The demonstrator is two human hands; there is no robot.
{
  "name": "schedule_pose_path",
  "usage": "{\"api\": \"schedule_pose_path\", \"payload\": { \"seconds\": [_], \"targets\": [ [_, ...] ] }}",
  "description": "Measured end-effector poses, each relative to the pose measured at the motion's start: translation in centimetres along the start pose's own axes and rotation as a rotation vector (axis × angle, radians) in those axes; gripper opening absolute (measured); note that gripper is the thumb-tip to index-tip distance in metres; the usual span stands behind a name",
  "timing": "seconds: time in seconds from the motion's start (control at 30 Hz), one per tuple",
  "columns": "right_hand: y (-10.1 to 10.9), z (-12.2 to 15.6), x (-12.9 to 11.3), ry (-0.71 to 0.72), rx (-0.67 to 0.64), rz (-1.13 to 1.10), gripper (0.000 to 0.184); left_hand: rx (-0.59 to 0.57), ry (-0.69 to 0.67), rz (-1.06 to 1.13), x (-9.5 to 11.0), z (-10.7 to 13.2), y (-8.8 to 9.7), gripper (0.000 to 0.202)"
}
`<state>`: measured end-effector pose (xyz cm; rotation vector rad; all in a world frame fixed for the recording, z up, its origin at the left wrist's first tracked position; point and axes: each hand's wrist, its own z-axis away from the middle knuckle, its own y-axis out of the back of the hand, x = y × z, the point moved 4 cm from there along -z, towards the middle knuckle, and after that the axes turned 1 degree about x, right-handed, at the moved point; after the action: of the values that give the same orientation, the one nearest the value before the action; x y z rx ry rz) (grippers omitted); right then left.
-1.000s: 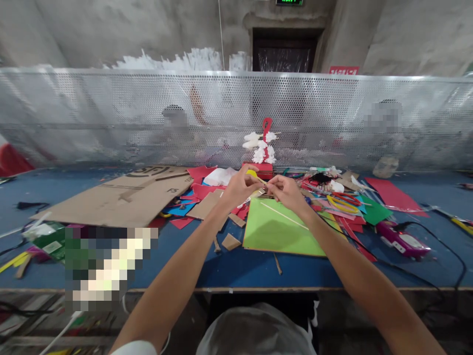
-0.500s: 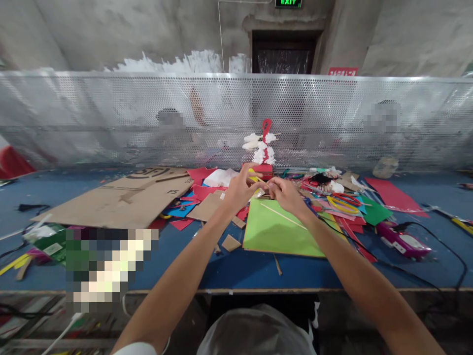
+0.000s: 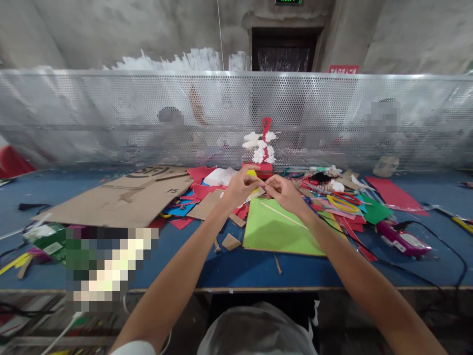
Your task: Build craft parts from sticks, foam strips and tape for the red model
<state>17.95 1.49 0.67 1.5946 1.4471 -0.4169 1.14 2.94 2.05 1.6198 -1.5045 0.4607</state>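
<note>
My left hand (image 3: 238, 190) is closed in a pinch over the far edge of a lime-green sheet (image 3: 281, 231). Its fingertips meet those of my right hand (image 3: 284, 193), which is also pinched. Between them runs a thin pale stick (image 3: 263, 181), mostly covered by the fingers. A bit of yellow paper (image 3: 252, 173) shows just behind my left fingers. Another thin stick (image 3: 283, 215) lies slantwise on the green sheet. Directly beyond my hands stands a red and white craft piece (image 3: 265, 148) on a red box-like base (image 3: 262, 170).
A large cardboard sheet (image 3: 121, 197) lies to the left. Scissors with yellow handles (image 3: 343, 203) rest among paper scraps on the right, near a purple device (image 3: 404, 241) with a black cord. A perforated metal screen (image 3: 218, 123) rises behind the table.
Both hands stay nearly in place, with a slight shift of the fingers around the stick. Less of the stick shows now. The camera view has tilted down very slightly.
</note>
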Motion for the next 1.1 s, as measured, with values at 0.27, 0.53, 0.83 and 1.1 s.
{"api": "schedule_pose_path", "payload": {
  "seconds": [0.27, 0.53, 0.83, 1.1],
  "targets": [
    [0.6, -0.3, 0.6, -0.016, 0.107, 0.066, 0.016, -0.019, 0.043, 0.081, -0.2, 0.0, 0.1, 0.049],
    [0.2, -0.5, 0.4, 0.045, 0.102, 0.136, 0.024, 0.061, 0.064, 0.073, -0.2, -0.3, 0.6, 0.053],
    [-0.2, -0.5, 0.7, -0.042, -0.006, -0.090, 0.024, 0.123, 0.024, 0.041, 0.3, -0.3, 0.9, 0.053],
    [0.1, 0.0, -0.1, -0.122, -0.034, -0.160, 0.025, 0.027, 0.022, 0.161, -0.3, -0.3, -0.1, 0.049]
  ]
}}
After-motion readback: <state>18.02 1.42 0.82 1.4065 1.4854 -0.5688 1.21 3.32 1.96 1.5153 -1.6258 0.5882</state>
